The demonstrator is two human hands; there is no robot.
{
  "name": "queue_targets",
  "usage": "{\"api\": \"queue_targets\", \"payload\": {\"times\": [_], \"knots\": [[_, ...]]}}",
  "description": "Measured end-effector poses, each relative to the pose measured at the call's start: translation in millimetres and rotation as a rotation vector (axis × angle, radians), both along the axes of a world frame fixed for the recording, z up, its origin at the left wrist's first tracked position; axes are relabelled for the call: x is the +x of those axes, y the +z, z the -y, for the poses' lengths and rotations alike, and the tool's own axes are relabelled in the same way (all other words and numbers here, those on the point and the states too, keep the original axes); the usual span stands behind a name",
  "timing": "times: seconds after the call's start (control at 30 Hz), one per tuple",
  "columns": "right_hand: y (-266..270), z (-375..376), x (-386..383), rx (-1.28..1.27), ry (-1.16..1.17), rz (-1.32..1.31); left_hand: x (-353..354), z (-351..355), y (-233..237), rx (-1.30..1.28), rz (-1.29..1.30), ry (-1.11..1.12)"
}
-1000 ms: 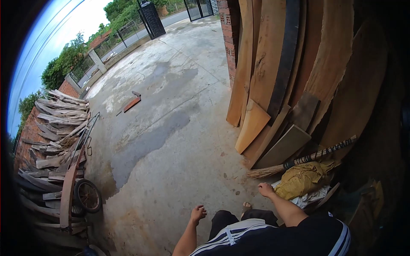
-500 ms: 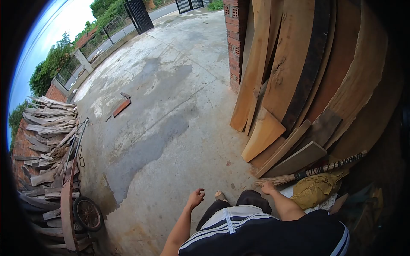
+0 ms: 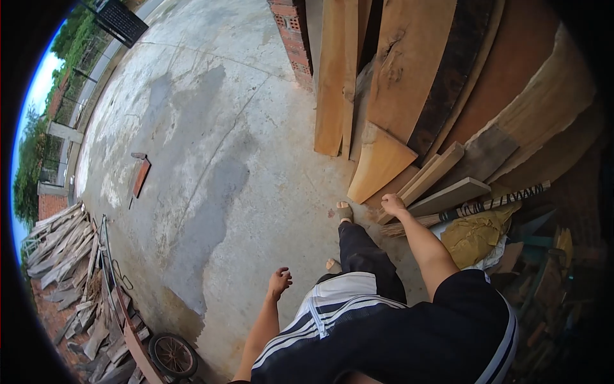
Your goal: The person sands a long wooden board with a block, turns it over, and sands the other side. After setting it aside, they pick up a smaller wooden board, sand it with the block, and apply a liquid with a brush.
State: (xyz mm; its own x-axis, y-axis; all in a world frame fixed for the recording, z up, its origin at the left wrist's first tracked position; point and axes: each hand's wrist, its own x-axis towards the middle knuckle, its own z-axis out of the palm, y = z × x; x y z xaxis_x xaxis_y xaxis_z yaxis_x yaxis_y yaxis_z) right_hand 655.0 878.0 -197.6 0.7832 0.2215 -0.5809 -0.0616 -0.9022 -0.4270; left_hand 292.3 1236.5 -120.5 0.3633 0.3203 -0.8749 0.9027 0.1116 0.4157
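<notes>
My left hand (image 3: 280, 282) hangs over the concrete floor (image 3: 256, 224) with its fingers loosely bent and apart, nothing in it. On the other side my right hand (image 3: 393, 204) has its fingers curled in, and nothing sticks out of them. It overlaps the lower end of a narrow wooden plank (image 3: 428, 176) in this view. Just below that hand lies a straw broom (image 3: 400, 228) with a dark-banded handle. A grey-edged board (image 3: 451, 195) leans between plank and broom, and a pointed light wood piece (image 3: 380, 163) stands further forward.
Tall wooden slabs (image 3: 409, 77) lean at the right, beside a brick pillar (image 3: 293, 38). A crumpled yellow-brown sack (image 3: 476, 237) lies by the broom. At left are stacked scrap wood (image 3: 67, 256) and a cart wheel (image 3: 173, 355). A reddish tool-like object (image 3: 141, 176) lies on the floor.
The view has turned and moved toward the leaning boards. One foot has stepped forward. My right hand has gone from beside the broom's bristles to over the narrow plank's end.
</notes>
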Motion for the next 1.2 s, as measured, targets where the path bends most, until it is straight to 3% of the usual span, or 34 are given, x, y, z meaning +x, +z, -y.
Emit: {"api": "queue_targets", "payload": {"times": [0.07, 0.13, 0.23, 0.3, 0.4, 0.43, 0.6, 0.67, 0.73, 0.8, 0.87, 0.93, 1.0, 1.2], "knots": [[14.5, -17.0, 55.0, -0.065, -0.061, 0.031, 25.8, 6.2, 10.9, -0.029, 0.015, -0.028], [7.9, -31.6, 109.7, -0.127, -0.11, 0.128, 55.2, 4.3, 21.6, -0.008, -0.033, -0.225], [-11.9, -40.1, 173.5, -0.249, -0.047, 0.488, 101.1, -8.9, 24.2, 0.07, -0.037, -0.474], [-19.1, -44.7, 202.6, -0.264, -0.065, 0.543, 140.1, -17.6, 38.4, 0.094, -0.011, -0.396], [-26.5, -61.7, 230.3, -0.322, -0.114, 0.343, 196.7, -28.4, 59.3, 0.109, 0.067, -0.198], [-21.5, -68.3, 226.6, -0.337, -0.081, 0.327, 212.6, -32.3, 63.1, 0.09, 0.113, -0.075], [-14.5, -81.5, 216.8, -0.328, 0.021, 0.307, 255.9, -38.7, 66.9, 0.114, 0.105, -0.125], [-14.3, -85.5, 222.3, -0.185, 0.103, -0.032, 257.2, -40.5, 66.7, 0.125, 0.086, -0.195], [-7.8, -106.5, 212.5, -0.302, 0.331, -0.398, 252.4, -38.2, 66.2, 0.069, 0.07, -0.196], [-53.3, -110.4, 166.0, -0.298, 0.442, -0.387, 240.1, -39.1, 59.1, 0.053, 0.067, -0.181], [-13.6, -140.6, 140.9, -0.286, 0.349, -0.559, 227.1, -49.4, 50.4, 0.03, -0.027, -0.288], [14.1, -164.0, 115.1, -0.263, 0.293, -0.475, 213.2, -60.4, 40.1, 0.043, -0.022, -0.318], [6.6, -173.3, 87.9, -0.322, 0.296, -0.438, 202.3, -77.1, 29.9, 0.054, -0.069, -0.421], [37.4, -150.5, 64.3, -0.371, 0.282, -0.395, 213.0, -141.0, 6.9, 0.009, 0.003, -0.527]]}}
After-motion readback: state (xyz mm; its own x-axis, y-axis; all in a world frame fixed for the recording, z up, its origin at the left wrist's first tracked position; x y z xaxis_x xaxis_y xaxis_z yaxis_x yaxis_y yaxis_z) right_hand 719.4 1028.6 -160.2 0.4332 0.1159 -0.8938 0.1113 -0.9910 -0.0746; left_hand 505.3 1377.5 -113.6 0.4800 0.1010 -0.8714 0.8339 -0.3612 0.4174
